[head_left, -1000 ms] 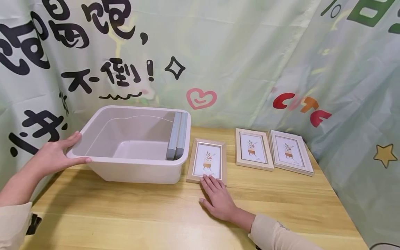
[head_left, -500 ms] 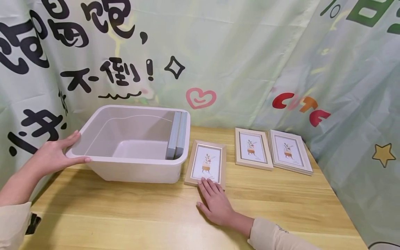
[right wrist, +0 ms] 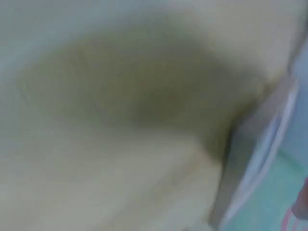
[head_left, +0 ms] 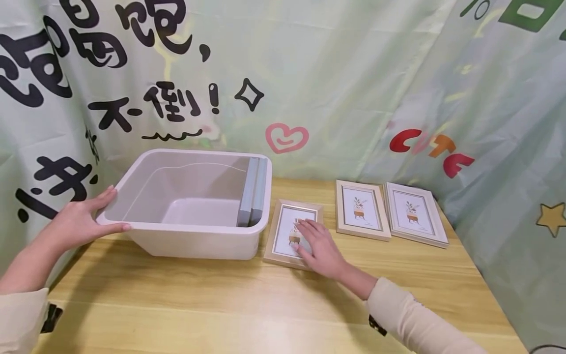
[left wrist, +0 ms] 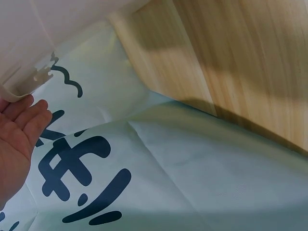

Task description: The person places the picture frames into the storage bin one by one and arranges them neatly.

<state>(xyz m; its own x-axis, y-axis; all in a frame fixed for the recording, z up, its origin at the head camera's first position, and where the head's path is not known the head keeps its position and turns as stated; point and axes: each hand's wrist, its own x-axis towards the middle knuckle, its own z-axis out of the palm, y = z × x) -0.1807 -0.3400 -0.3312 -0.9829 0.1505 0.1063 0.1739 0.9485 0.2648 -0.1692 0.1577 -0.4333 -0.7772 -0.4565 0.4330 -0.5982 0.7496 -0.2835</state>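
Observation:
My left hand [head_left: 79, 221] grips the left corner of a pale plastic tub [head_left: 190, 241], thumb along the front rim; in the left wrist view its fingers [left wrist: 30, 118] lie under the rim. Two grey-blue frame-like pieces [head_left: 251, 191] stand on edge inside the tub at its right wall. Right of the tub, a tan picture frame [head_left: 275, 246] with a potted-plant print lies face up. My right hand [head_left: 325, 251] is over its right half, fingers extended and hiding part of it; whether they touch it I cannot tell. The right wrist view is blurred, with a frame edge [right wrist: 250, 154] at right.
Two more picture frames lie face up at the back right, a light wood one [head_left: 385, 231] and a whitish one [head_left: 438, 236], close together. Everything stands on a wooden table [head_left: 221, 305]. A printed curtain [head_left: 336, 88] hangs behind and at both sides.
The tan picture frame has slid slightly toward me. My right hand has since shifted from its near edge up over its right half. My left hand keeps its place on the tub.

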